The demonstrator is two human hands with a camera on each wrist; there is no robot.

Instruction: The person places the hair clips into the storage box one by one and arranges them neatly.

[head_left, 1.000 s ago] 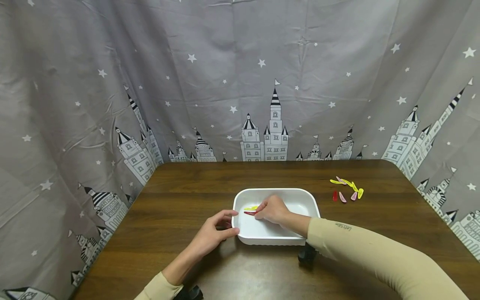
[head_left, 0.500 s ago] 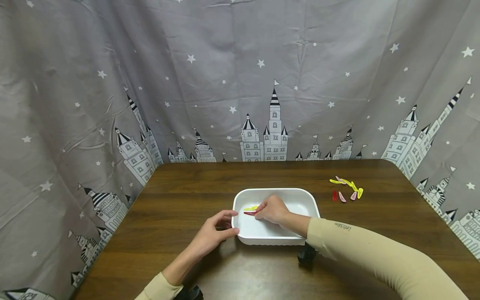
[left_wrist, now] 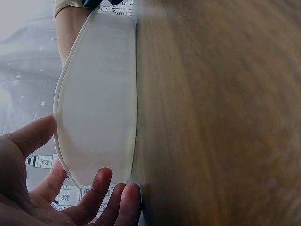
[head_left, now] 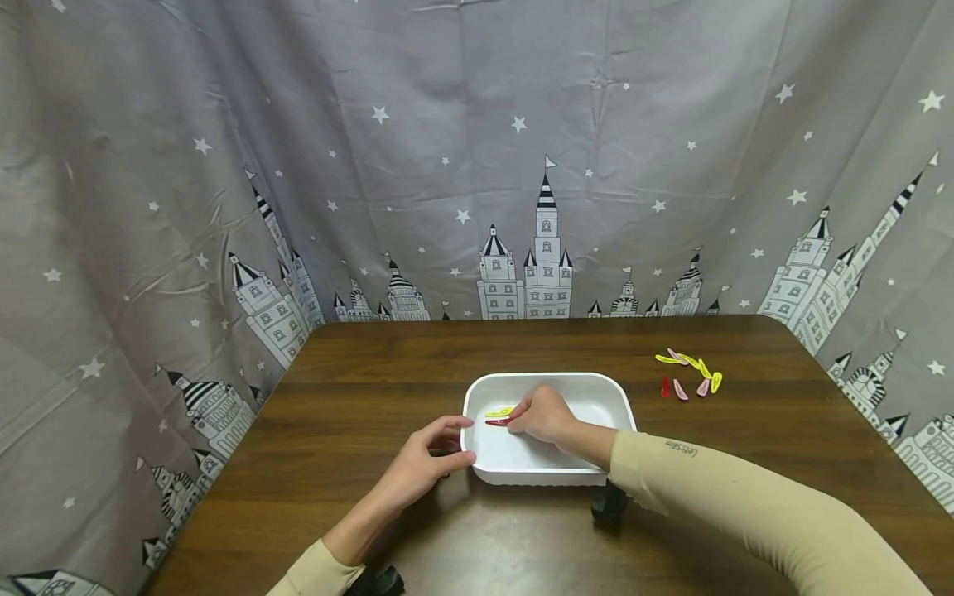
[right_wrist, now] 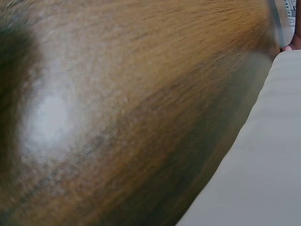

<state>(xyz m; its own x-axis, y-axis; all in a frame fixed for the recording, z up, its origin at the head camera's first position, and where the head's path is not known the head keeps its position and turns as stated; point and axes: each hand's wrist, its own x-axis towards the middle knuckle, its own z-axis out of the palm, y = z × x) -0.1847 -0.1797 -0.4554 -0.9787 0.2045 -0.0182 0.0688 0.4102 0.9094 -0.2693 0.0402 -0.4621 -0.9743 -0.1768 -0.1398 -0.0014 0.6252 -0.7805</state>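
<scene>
Red hair clip [head_left: 497,423] and white tray [head_left: 538,478] lay before you, the clip inside the tray toward its left end. Behind hung a gray curtain [head_left: 447,91], creased fabric printed with castles and stars, above a brown table [head_left: 373,381] with streaked wood grain and rounded far corners. Your close-fitting beige sleeves [head_left: 753,488] extended over it. The tray was smooth and shallow, a rounded rectangle with a thin rim. Your left hand [head_left: 426,463] touched its left end with loose fingers, not clasping it. Your right hand [head_left: 546,416] pinched one end of the red clip. Slim yellow clips [head_left: 716,383] and tapered pink clips [head_left: 681,391] lay on the table's right side near a second red clip [head_left: 666,386]; a single yellow clip [head_left: 498,412] lay in the tray, just beside the pinched one.
</scene>
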